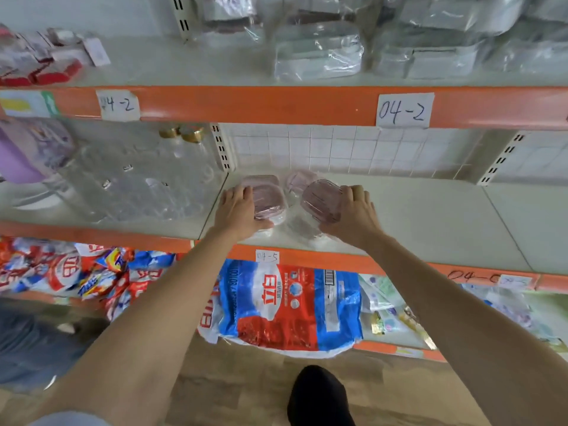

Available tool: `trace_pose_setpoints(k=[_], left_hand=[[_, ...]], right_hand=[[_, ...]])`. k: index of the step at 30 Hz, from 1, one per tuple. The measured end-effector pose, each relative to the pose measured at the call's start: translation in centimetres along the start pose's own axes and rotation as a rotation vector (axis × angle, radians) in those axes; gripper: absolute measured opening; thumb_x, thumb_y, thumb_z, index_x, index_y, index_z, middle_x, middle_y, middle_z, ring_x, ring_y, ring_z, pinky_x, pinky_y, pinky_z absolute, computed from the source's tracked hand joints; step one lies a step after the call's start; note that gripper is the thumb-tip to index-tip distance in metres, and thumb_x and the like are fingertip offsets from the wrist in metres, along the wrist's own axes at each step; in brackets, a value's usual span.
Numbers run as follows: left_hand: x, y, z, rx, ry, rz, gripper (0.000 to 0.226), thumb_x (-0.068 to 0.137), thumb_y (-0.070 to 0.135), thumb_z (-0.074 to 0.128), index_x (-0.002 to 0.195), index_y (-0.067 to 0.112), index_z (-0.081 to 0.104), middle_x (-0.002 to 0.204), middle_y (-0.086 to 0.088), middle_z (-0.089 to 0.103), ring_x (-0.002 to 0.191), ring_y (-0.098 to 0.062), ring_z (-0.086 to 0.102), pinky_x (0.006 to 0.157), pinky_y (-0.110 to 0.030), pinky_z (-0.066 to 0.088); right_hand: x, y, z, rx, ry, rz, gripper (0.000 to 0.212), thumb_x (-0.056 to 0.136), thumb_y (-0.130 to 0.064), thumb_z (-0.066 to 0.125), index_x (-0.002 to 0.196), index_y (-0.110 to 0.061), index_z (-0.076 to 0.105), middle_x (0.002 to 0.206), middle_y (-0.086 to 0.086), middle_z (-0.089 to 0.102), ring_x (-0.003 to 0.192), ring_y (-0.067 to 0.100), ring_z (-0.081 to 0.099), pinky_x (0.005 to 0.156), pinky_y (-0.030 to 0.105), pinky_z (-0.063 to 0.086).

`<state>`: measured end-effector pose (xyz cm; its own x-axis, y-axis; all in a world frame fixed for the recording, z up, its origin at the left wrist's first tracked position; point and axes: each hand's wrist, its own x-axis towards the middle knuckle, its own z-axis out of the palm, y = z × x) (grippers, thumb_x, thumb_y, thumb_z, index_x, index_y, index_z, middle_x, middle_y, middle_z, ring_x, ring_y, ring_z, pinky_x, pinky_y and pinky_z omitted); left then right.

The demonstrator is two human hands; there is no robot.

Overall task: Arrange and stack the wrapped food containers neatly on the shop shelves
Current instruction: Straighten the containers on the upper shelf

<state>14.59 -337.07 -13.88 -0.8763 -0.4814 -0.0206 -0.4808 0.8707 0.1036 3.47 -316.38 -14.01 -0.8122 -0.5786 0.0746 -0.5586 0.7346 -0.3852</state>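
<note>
Three or four pink, rounded-square plastic food containers in clear wrap sit clustered at the left end of the cream middle shelf (415,216), close to its slotted upright post (222,150), which serves as the landmark here. Nearest that post is a two-high wrapped stack (266,199); your left hand (238,212) lies flat against its near-left side, fingers spread, steadying rather than gripping. Just right of the stack, farther from the post, a single wrapped container (322,199) is tilted up on edge, and your right hand (353,215) has a closed grip around its right side. Behind both, a further wrapped pink container (299,179) rests toward the tiled back wall; how it lies is hard to tell.

Judging by this, you are early on: one small stack stands, the tilted piece is not yet set down, and most of the shelf away from the post is bare. Grey wrapped containers (318,55) crowd the shelf above.
</note>
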Motion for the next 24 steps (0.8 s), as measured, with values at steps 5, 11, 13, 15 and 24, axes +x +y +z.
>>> trace_pose_setpoints(k=[5,11,13,15,24], left_hand=[[7.1,-1.2,3.1,-0.076,0.067,-0.051,0.096,0.076,0.055,0.070,0.144,0.001,0.027,0.150,-0.015,0.027,0.139,-0.029,0.023,0.113,-0.037,0.016],[13.0,-2.1,5.1,-0.041,0.110,-0.015,0.091,0.075,0.050,0.074,0.140,0.001,0.033,0.144,-0.016,0.036,0.135,-0.029,0.031,0.111,-0.035,0.021],[14.2,-2.4,5.7,-0.031,0.089,-0.001,0.089,0.076,0.049,0.073,0.140,0.001,0.034,0.145,-0.016,0.036,0.134,-0.030,0.033,0.110,-0.036,0.024],[15.0,-2.7,6.4,-0.013,0.056,0.014,0.095,0.077,0.049,0.072,0.145,0.001,0.026,0.152,-0.016,0.028,0.139,-0.029,0.027,0.114,-0.037,0.022],[14.2,-3.4,7.6,0.111,0.160,0.099,0.099,0.083,0.049,0.066,0.150,0.001,0.012,0.158,-0.013,0.013,0.145,-0.026,0.013,0.118,-0.033,0.009]], right_hand=[[7.1,1.6,4.1,0.010,0.022,-0.013,0.085,0.075,-0.040,0.071,0.142,-0.008,0.028,0.136,0.009,0.034,0.125,0.028,0.034,0.104,0.034,0.027],[13.3,2.5,7.2,-0.018,0.091,-0.067,0.076,0.080,-0.040,0.066,0.142,-0.013,0.030,0.144,0.005,0.033,0.135,0.024,0.026,0.110,0.034,0.019],[14.7,2.5,8.3,-0.053,0.093,-0.088,0.075,0.082,-0.041,0.064,0.142,-0.012,0.031,0.147,0.005,0.031,0.138,0.023,0.022,0.113,0.033,0.015],[15.8,2.6,9.3,-0.090,0.039,-0.099,0.079,0.085,-0.045,0.061,0.147,-0.013,0.024,0.153,0.006,0.021,0.143,0.021,0.013,0.117,0.034,0.009],[16.7,2.3,9.5,-0.215,-0.071,-0.083,0.084,0.089,-0.052,0.052,0.151,-0.014,0.009,0.159,0.007,0.002,0.146,0.022,-0.002,0.118,0.041,0.000]])
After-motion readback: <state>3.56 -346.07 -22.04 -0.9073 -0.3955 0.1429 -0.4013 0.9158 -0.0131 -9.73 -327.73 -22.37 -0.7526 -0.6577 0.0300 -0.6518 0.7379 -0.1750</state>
